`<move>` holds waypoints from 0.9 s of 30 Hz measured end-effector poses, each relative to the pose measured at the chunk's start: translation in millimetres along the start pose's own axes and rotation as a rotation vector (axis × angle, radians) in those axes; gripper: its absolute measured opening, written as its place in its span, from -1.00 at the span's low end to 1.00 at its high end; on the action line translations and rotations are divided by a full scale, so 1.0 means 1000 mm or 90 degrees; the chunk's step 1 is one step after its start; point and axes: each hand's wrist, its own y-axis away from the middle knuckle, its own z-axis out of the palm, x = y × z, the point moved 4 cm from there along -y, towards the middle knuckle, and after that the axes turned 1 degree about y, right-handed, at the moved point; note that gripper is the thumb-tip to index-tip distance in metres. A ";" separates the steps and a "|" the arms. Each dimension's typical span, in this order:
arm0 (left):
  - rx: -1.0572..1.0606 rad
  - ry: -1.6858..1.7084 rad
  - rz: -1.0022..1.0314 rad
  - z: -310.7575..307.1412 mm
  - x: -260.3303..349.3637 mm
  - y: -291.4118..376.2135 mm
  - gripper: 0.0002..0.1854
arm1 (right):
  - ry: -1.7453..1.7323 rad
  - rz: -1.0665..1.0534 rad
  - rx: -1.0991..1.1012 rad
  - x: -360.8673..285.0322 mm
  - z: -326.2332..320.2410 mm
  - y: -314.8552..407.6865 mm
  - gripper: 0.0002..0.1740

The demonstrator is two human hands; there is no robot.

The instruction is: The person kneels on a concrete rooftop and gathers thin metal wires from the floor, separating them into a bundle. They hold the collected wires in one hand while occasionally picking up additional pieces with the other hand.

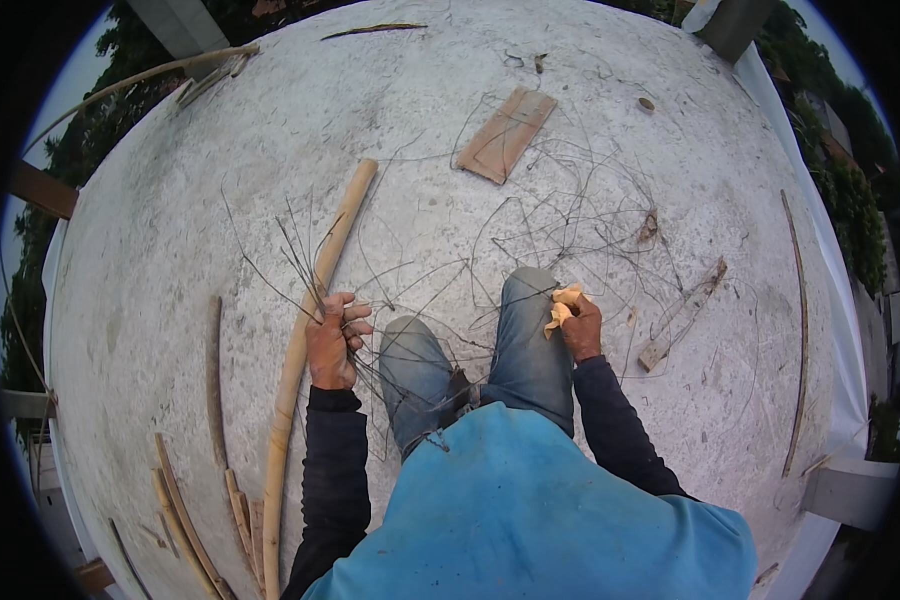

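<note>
A bundle of thin metal wires (298, 264) fans out past the thumb of my left hand (333, 346), which is closed loosely on it with the other fingers partly spread. More wire ends trail from that palm across my left thigh. By my right knee, my right hand (583, 332) grips a crumpled yellowish piece (566, 300); whether it is cloth, rubber or paper I cannot tell. Loose tangled wire (566, 234) sprawls over the concrete in front of my knees. A long bamboo pole (289, 394) lies under and beside my left hand.
A thin board (507, 135) lies ahead among the wires on the concrete slab (420, 97). To the right are a short wooden batten (679, 319) and a long thin stick (797, 330). Several bamboo and wood lengths (187, 517) lie lower left. Slab edges and posts surround me.
</note>
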 end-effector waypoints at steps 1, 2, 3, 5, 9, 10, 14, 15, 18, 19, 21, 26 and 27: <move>-0.021 -0.013 -0.005 0.005 0.002 -0.001 -0.59 | -0.067 -0.026 -0.001 -0.011 0.000 0.002 -0.77; -0.046 -0.022 -0.003 0.011 0.005 -0.003 -0.59 | -0.115 -0.009 0.005 -0.021 0.001 0.004 -0.76; -0.047 -0.050 -0.021 0.016 0.009 -0.005 -0.59 | -0.156 0.026 0.016 -0.033 0.002 0.006 -0.76; -0.113 -0.074 0.023 0.040 0.020 -0.005 -0.64 | -0.151 -0.100 0.000 -0.074 0.003 0.006 -0.76; -0.218 -0.166 0.053 0.097 0.042 -0.001 -0.68 | -0.052 -0.344 -0.071 -0.151 0.029 0.007 -0.78; -0.254 -0.161 0.081 0.112 0.046 0.002 -0.69 | 0.015 -0.362 -0.086 -0.162 0.038 0.012 -0.78; -0.288 -0.377 0.075 0.138 0.036 0.005 -0.63 | 0.028 -0.409 -0.150 -0.179 0.068 0.034 -0.79; -0.286 -0.434 0.073 0.139 0.031 0.004 -0.62 | 0.048 -0.415 -0.142 -0.179 0.072 0.038 -0.79; -0.290 -0.508 0.074 0.136 0.021 -0.004 -0.60 | 0.058 -0.430 -0.132 -0.173 0.077 0.045 -0.79; -0.297 -0.517 0.074 0.135 0.017 -0.005 -0.59 | 0.039 -0.430 -0.134 -0.171 0.079 0.046 -0.78; -0.277 -0.513 0.088 0.132 0.012 -0.007 -0.58 | 0.034 -0.425 -0.150 -0.164 0.080 0.045 -0.78; -0.264 -0.500 0.101 0.130 0.006 -0.004 -0.67 | 0.001 -0.371 -0.264 -0.150 0.081 0.039 -0.77; -0.268 -0.503 0.100 0.129 0.006 -0.004 -0.67 | 0.033 -0.402 -0.264 -0.151 0.079 0.038 -0.77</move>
